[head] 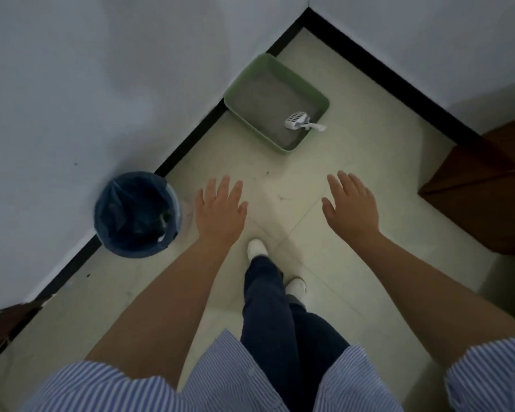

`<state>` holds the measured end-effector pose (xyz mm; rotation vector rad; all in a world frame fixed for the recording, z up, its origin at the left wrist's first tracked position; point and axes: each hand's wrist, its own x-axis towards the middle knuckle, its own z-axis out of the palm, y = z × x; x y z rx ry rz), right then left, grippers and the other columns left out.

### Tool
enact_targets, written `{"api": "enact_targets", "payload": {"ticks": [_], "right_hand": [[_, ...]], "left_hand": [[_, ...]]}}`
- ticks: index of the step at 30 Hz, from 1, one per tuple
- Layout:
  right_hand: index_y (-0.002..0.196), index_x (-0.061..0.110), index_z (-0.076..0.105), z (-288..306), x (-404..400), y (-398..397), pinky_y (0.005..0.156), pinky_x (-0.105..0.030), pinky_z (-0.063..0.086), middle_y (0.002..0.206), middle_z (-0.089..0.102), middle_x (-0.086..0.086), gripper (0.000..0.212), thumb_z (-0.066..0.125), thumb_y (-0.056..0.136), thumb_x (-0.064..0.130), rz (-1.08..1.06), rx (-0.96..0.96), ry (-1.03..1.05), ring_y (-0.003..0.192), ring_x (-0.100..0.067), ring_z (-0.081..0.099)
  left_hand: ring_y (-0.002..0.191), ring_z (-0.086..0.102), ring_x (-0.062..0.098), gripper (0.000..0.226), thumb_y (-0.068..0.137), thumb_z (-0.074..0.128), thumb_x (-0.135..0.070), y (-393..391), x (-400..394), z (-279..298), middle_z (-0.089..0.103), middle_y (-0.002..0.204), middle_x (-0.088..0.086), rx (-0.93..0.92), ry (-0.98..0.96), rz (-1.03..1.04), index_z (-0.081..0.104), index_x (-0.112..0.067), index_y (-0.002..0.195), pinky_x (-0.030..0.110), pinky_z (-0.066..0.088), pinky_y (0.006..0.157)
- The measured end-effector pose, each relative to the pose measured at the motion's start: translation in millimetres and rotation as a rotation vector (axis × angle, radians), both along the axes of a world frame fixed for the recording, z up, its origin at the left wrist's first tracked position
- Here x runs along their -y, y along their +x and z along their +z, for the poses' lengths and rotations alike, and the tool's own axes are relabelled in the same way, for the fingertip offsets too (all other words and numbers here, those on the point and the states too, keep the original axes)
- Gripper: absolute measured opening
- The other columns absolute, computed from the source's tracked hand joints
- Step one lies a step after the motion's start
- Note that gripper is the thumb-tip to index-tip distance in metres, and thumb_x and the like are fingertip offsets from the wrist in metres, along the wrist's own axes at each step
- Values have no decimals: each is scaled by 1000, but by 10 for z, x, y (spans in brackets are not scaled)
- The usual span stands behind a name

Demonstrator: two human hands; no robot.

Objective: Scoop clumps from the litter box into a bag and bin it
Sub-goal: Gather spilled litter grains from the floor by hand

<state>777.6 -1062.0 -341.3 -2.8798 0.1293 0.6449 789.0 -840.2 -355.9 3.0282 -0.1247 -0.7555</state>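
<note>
Down on the pale tiled floor (324, 179), seen from the head camera, a green litter box (321, 98) sits in the corner where two white walls meet, close along the black skirting (191, 138) on the left wall. Grey litter (268, 99) fills the box, and a white slotted scoop (298, 121) lies in its near right part, head on the litter and handle resting out over the rim. Well apart from the box, further along the same wall and nearer the person, stands a round bin (173, 200) lined with a dark blue bag (131, 209); some small dark thing lies inside, too dim to tell what. Both hands are held out above the floor, palms down, between bin and box. The left hand (220, 209) has its fingers straight and slightly spread, holding nothing, just beside the bin in the picture. The right hand (351, 203) is likewise flat with relaxed fingers, empty, well apart from the scoop. Bare forearms run back to blue-and-white striped short sleeves (101, 385). Below them show dark trousers (268, 316) and white shoes (257, 248), one foot ahead of the other. Brown wooden furniture (482, 197) stands at the right edge, and another brown piece (0, 325) at the lower left.
</note>
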Motion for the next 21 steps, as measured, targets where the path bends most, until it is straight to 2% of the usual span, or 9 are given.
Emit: {"api": "enact_targets", "payload": {"ticks": [8, 12, 16, 21], "right_hand": [[144, 10, 26, -196, -50, 1401, 115, -40, 17, 153, 24, -12, 52, 39, 96, 26, 123, -37, -33, 143, -26, 18], [136, 3, 40, -339, -268, 1881, 109, -47, 29, 144, 38, -20, 49, 45, 92, 25, 242, 12, 4, 136, -36, 33], [135, 1, 41, -664, -504, 2258, 108, -49, 33, 142, 41, -22, 51, 40, 92, 28, 397, -54, 45, 134, -36, 36], [145, 9, 20, -1274, -690, 2608, 116, -38, 15, 154, 20, -12, 53, 35, 97, 27, 631, -213, 8, 143, -26, 15]], "left_hand": [[144, 3, 26, 51, 101, 21, -38, 1081, -9, -287, 7, 157, 2, -86, -8, 109, 11, -24, 149, 42, 7, 117], [145, 1, 25, 51, 101, 20, -39, 1383, -27, -410, 5, 158, 1, -113, -32, 204, 9, -25, 149, 42, 3, 116], [145, 2, 24, 51, 101, 22, -38, 1495, -107, -630, 7, 158, 1, -104, -74, 349, 11, -25, 149, 41, 4, 116], [145, 5, 23, 50, 101, 25, -38, 1409, -185, -1178, 12, 157, 0, -107, -68, 571, 16, -25, 149, 40, 7, 115]]}}
